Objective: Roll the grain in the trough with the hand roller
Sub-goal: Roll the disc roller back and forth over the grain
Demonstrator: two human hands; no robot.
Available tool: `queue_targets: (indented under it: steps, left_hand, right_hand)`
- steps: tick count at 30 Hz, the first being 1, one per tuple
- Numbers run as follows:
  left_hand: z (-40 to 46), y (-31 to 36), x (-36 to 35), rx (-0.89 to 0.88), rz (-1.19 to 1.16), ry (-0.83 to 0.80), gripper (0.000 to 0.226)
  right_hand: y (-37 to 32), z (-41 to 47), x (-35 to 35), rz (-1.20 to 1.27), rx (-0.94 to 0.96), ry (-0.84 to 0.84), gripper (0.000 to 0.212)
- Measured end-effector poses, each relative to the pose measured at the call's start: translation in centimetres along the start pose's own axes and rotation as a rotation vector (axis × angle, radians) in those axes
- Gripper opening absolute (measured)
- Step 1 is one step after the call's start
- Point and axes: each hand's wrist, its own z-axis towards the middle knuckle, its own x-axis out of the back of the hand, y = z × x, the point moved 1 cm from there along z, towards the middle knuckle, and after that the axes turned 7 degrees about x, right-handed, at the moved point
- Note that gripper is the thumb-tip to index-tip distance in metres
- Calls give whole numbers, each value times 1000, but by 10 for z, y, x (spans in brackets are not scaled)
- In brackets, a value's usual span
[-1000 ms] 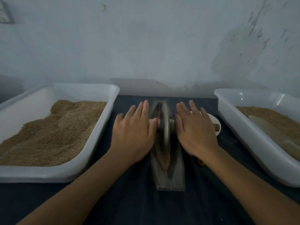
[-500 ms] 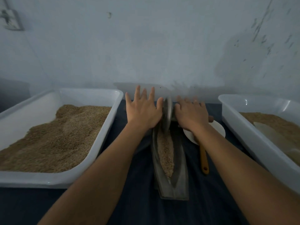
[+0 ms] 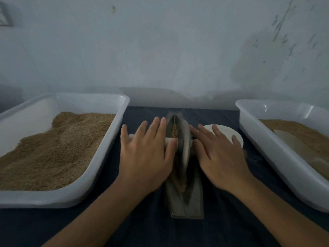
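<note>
A narrow grey trough (image 3: 187, 205) lies lengthwise on the dark blue cloth of the table (image 3: 160, 232), pointing away from the person, between two white plastic tubs. The hand roller (image 3: 184, 148), a grey disc standing on edge on a pale axle, sits in the trough's groove about midway along it and is blurred. The left hand (image 3: 146, 157) lies flat, palm down, fingers straight and slightly spread, pressing on the left end of the axle, whose pale tip shows just past the little finger. The right hand (image 3: 219, 155) lies the same way, fingers straight, over the right end of the axle, which it hides. Brown grain (image 3: 174, 131) shows in the groove beyond the disc and again as a blurred streak on the near side of it. The left tub (image 3: 99, 164) holds a heaped mound of the same brown grain; the right tub (image 3: 277, 150) holds a flatter layer with a pale scoop-like shape lying on it. A small white dish (image 3: 226, 133) sits just beyond the right hand, partly covered by its fingers.
</note>
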Motion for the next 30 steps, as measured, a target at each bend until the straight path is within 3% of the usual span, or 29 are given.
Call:
queue_targets:
  steps: [4, 7, 11, 15, 19, 24, 30]
  left_hand:
    - [81, -4, -26, 149, -68, -155, 65]
    - [110, -2, -32, 237, -68, -165, 63]
    - [83, 1, -24, 227, -31, -170, 63]
    - [15, 2, -2, 119, 137, -30, 64]
    - [-10, 3, 8, 49, 130, 33, 57]
    - [43, -2, -13, 115, 50, -24, 46]
    - [108, 1, -29, 257, 14, -148, 52]
  right_hand:
    - [8, 87, -8, -197, -43, 22, 64]
    - [7, 135, -5, -258, -134, -21, 66]
    - [4, 107, -8, -238, -83, 9, 68]
    - [-3, 28, -7, -63, -47, 50, 64]
    - [-4, -1, -3, -71, -35, -3, 64]
    - [-2, 55, -7, -149, -66, 25, 71]
    - [4, 127, -4, -171, -157, 0, 69]
